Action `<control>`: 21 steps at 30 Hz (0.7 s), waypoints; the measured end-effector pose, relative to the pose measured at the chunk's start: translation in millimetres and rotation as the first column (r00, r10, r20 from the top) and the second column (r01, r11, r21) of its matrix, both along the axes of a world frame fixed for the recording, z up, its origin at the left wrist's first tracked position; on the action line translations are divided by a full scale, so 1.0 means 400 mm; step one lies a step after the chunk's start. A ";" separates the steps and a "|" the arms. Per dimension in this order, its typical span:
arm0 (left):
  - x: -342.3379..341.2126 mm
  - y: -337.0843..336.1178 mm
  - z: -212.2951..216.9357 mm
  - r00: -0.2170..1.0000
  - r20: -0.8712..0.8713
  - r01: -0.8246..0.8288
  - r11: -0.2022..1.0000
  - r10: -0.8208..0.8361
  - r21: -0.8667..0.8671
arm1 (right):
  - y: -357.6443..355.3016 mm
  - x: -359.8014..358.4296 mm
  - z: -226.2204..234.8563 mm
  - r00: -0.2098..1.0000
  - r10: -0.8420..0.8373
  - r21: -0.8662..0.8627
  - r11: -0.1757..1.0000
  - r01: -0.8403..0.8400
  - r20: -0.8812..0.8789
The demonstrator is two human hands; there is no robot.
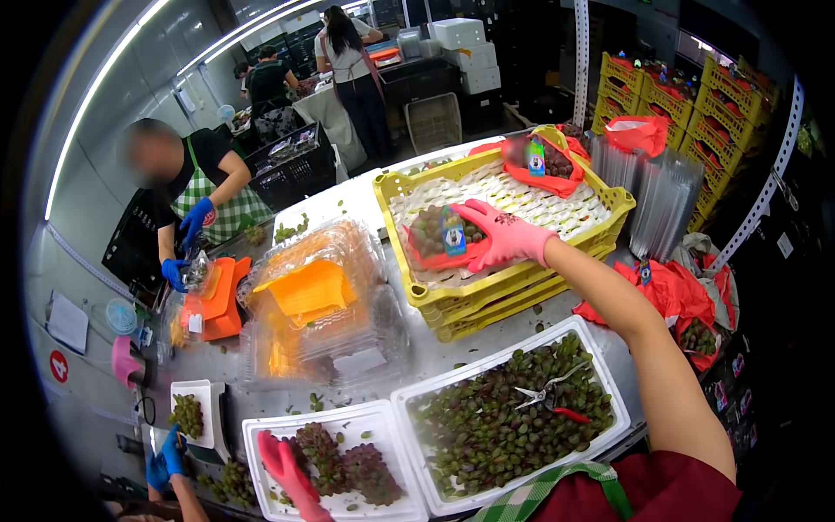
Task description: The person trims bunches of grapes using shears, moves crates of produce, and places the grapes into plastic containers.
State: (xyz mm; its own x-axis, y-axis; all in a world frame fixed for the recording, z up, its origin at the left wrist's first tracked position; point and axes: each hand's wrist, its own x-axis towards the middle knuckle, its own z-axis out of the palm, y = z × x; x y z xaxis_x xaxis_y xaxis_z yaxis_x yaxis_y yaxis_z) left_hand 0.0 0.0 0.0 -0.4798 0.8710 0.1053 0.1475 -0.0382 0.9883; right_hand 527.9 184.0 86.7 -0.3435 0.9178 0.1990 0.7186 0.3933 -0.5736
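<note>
My right hand point(500, 235), in a pink glove, grips a bag of grapes point(439, 233) with red edges and a blue label. The bag sits at the left end of a yellow crate point(417, 294) lined with white foam netting. A second red bag of grapes point(557, 167) lies at the crate's far right. My left hand point(285, 470), also pink-gloved, reaches into a white tray point(407, 435), fingers stretched beside dark red grape bunches point(370, 474). Part of those fingers is hidden. To the right, a white tub point(613, 383) full of loose grapes holds red-handled snips point(550, 400).
Clear plastic boxes with orange liners point(322, 300) stand left of the crate. Upright clear sleeves point(665, 200) and red bags point(657, 296) lie right. A co-worker in blue gloves point(198, 217) handles a package; other blue gloves point(165, 459) work beside a scale point(207, 418).
</note>
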 end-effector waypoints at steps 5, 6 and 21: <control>0.326 0.019 0.043 0.967 0.093 0.240 0.971 -0.237 -0.018 | -0.063 0.003 0.133 0.978 -0.143 -0.243 0.965 0.103 -0.154; 0.393 0.014 0.048 0.965 0.145 0.214 0.976 -0.217 0.040 | -0.061 -0.012 0.127 0.978 -0.162 -0.220 0.967 0.130 -0.135; 0.673 -0.144 0.014 0.695 0.376 0.573 0.788 -0.613 0.224 | -0.494 -0.042 -0.043 0.108 -0.404 -0.389 0.721 -0.573 -0.908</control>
